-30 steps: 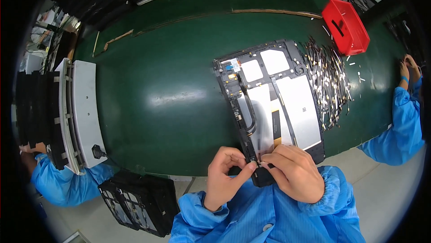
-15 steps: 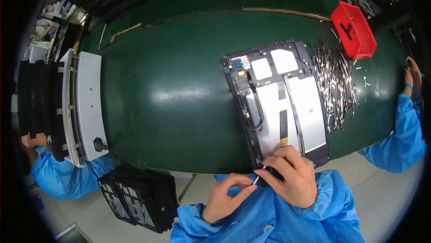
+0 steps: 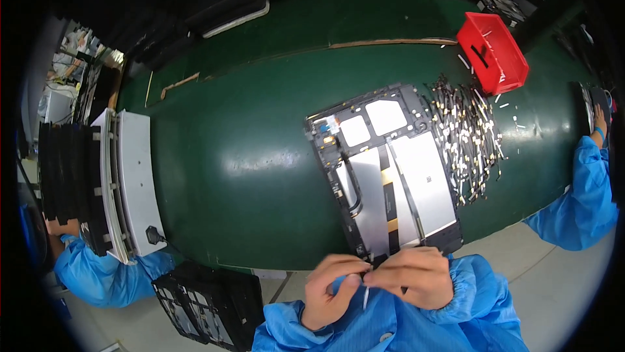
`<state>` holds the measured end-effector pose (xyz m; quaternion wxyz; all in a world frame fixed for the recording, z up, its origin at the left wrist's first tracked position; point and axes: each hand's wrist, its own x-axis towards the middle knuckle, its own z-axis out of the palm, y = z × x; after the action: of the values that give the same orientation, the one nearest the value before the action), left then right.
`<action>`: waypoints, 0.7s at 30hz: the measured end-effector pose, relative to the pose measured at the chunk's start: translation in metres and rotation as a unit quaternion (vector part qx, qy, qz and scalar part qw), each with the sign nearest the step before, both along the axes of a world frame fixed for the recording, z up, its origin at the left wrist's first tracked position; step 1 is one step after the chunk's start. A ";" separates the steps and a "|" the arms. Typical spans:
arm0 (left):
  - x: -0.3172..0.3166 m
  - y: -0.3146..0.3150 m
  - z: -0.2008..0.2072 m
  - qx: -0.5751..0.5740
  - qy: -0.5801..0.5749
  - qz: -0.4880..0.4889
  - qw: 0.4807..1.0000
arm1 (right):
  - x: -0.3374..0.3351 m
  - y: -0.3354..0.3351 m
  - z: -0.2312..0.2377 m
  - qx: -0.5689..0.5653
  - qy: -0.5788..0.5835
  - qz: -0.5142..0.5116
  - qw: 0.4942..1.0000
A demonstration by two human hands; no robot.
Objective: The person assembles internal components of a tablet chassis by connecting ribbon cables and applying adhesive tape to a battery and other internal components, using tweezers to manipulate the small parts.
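Note:
My left hand (image 3: 332, 290) and my right hand (image 3: 416, 277) meet at the lower edge of an opened tablet-like device (image 3: 426, 186), fingers bent in a pinch. A thin white strip (image 3: 365, 298) sticks down between their fingertips; which hand grips it I cannot tell. Something dark, partly hidden, is also between the fingers. The device lies face down or open on the table, showing silver plates, a black frame and ribbon cables. To its right lies a heap of short black cables (image 3: 465, 147) with white and gold ends.
A red bin (image 3: 495, 53) stands at the far right, with white scraps around it. On the left is a white box-like unit (image 3: 138, 183) beside stacked black trays. More black devices (image 3: 208, 303) stand below the table's front edge. Co-workers' blue sleeves (image 3: 579, 199) show on both sides.
My hands have come closer together, and the white strip now points downward below the fingertips. The view has shifted, so the table sits lower. The right-hand co-worker's hand now rests on a dark device.

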<state>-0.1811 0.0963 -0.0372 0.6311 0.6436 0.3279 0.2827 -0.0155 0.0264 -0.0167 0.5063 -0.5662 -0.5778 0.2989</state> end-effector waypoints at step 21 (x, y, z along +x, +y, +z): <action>0.013 0.042 -0.003 0.248 0.010 -0.065 0.967 | 0.238 0.039 0.029 -0.059 -0.334 -0.383 0.859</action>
<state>-0.1684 0.1381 -0.0399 0.4655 0.8027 0.2114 0.3070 0.2229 0.0649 0.0123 0.3230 -0.8374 -0.4310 -0.0925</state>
